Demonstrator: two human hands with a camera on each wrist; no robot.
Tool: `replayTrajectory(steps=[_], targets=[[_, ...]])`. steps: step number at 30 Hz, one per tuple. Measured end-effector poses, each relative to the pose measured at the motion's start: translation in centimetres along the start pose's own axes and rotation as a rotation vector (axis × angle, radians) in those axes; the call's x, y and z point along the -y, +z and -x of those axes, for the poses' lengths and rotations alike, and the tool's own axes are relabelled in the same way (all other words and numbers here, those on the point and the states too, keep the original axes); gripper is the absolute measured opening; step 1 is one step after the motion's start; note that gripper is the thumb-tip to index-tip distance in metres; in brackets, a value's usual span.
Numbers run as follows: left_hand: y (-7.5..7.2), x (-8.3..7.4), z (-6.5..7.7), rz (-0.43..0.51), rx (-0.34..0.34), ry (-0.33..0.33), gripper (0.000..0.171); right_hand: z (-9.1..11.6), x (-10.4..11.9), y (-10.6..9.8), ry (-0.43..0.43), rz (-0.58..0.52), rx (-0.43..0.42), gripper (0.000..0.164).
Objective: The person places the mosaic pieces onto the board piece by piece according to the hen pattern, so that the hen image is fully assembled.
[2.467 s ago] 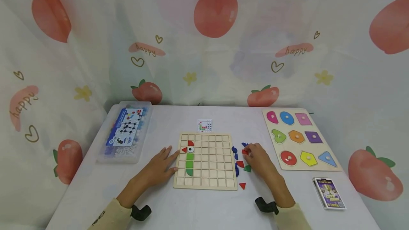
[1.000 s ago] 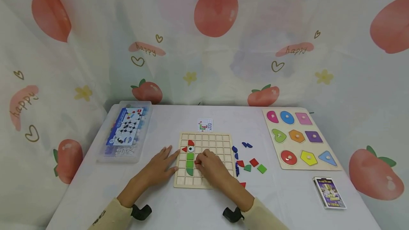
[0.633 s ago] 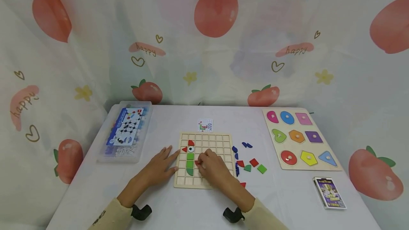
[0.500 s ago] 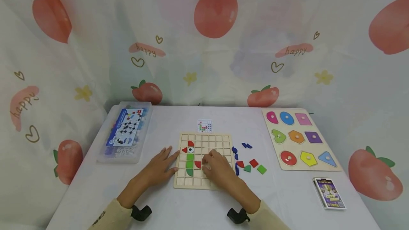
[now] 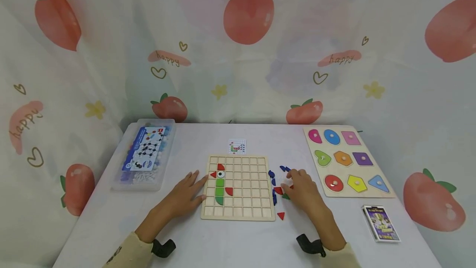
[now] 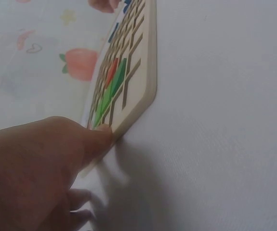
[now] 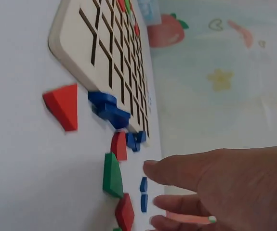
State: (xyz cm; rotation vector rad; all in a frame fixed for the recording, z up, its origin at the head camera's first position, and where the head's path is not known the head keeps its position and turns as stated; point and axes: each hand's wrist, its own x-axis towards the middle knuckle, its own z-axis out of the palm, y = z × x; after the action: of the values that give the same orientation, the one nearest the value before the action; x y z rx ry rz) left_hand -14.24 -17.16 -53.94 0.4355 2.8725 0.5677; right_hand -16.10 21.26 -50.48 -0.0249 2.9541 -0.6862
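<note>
My left hand [image 5: 184,195] lies at the left edge of the wooden grid board [image 5: 238,220], fingers fairly straight; in the left wrist view its thumb [image 6: 99,137] touches the rim. On the board sit green squares [image 5: 220,183], a green quarter-round [image 5: 219,200], a red quarter-round [image 5: 229,191], a white eye tile [image 5: 220,174] and small red pieces. Right of the board, my right hand [image 5: 303,190] hovers over loose pieces, thumb and fingers apart, holding nothing. Under and beside it are a green quarter-round [image 7: 112,175], a red square [image 7: 125,211] and a red quarter-round [image 7: 120,146].
Blue pieces [image 7: 110,115] lie along the board's right edge, with a red triangle [image 5: 281,216] nearer me. A picture card [image 5: 237,146] lies behind the board. A plastic case [image 5: 145,152] stands left; a shape puzzle [image 5: 358,193] and card deck [image 5: 381,223] are right.
My right hand carried a red quarter-round from the right onto the board and let it go beside the lower green square. It then moved back right over the loose pieces. My left hand stayed put.
</note>
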Motion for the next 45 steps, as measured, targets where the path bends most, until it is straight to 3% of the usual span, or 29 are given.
replayTrajectory(steps=[4,7,11,23,35,45], targets=[[0.0,0.0,0.0,0.004,-0.002,0.005,0.066,-0.1,-1.8,-1.0,0.069,0.066,0.074,0.041],[0.0,0.0,0.0,-0.001,0.002,0.003,0.067,-0.3,-2.3,-1.2,0.048,0.053,0.099,0.03],[-0.1,0.0,0.0,0.003,0.002,-0.001,0.067,-0.7,-2.6,-0.7,0.003,-0.001,0.074,0.019],[0.3,0.2,-0.1,0.009,-0.005,-0.006,0.066,-1.9,-2.0,1.4,-0.011,-0.147,0.046,0.032],[0.3,0.2,-0.2,0.002,0.006,-0.006,0.067,-1.9,-2.2,1.9,-0.08,-0.154,0.07,0.03],[0.2,0.2,-0.1,-0.014,0.006,-0.01,0.068,-2.1,-1.8,2.3,-0.11,-0.147,0.005,0.03]])
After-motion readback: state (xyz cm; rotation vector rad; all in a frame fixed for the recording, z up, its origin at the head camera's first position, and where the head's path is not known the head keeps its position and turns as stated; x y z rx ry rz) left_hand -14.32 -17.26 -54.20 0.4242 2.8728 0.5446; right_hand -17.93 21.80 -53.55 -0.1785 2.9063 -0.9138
